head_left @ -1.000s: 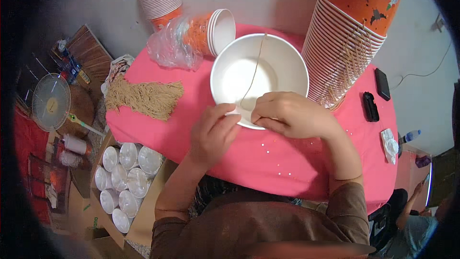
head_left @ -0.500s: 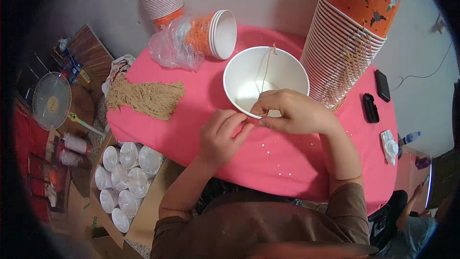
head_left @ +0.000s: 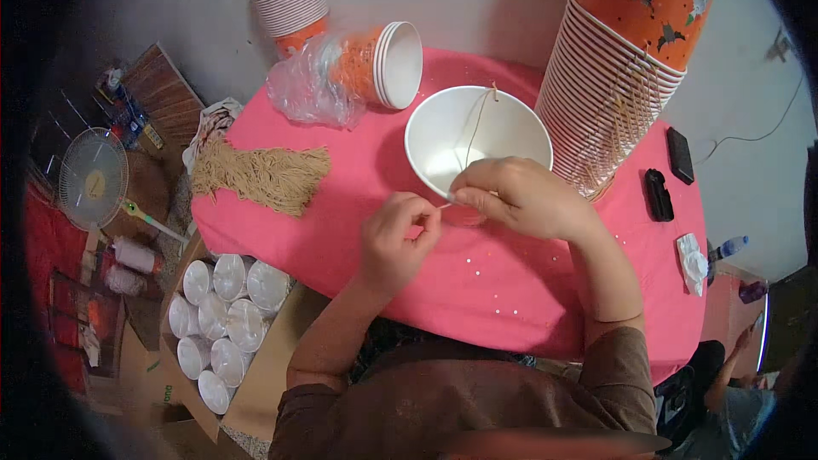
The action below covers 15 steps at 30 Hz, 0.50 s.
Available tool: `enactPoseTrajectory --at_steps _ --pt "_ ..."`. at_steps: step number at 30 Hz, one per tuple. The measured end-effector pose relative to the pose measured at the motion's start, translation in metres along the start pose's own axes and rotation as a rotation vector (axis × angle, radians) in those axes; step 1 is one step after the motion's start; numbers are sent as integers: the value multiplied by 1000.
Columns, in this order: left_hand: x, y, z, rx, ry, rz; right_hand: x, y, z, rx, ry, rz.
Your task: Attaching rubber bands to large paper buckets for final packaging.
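A white paper bowl [head_left: 477, 140] stands tilted on the pink tablecloth [head_left: 477, 281], its mouth toward me. A thin tan string [head_left: 474, 128] runs from its far rim down across the inside. My right hand [head_left: 520, 196] grips the bowl's near rim with pinched fingers. My left hand [head_left: 399, 234] sits just left of it, thumb and fingers pinched on what looks like the string's end, close to the right hand's fingertips.
A tall leaning stack of orange printed cups [head_left: 618, 77] stands at the right, a short cup stack [head_left: 392, 64] in plastic wrap lies behind the bowl. A bundle of tan strings [head_left: 264, 175] lies left. A cardboard box of lidded cups [head_left: 221, 315] is lower left. Two black devices [head_left: 669, 175] lie far right.
The bowl has moved away from me and to the right with my right hand. My left hand drew back from the bowl's rim toward me, still pinched.
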State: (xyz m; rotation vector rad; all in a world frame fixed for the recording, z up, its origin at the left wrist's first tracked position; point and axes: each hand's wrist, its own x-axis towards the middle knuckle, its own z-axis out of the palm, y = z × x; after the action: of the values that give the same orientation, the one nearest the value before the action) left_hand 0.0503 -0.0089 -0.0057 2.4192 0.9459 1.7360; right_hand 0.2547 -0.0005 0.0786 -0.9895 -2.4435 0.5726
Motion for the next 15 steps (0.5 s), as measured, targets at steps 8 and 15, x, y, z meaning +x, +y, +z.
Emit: enactPoseTrajectory --at_steps 8,15 --pt "-3 -24 -24 -950 226 -681 -5 3 -13 -141 240 22" --pt "4 -23 -29 -1056 4 -709 -4 -13 -8 -27 290 3"
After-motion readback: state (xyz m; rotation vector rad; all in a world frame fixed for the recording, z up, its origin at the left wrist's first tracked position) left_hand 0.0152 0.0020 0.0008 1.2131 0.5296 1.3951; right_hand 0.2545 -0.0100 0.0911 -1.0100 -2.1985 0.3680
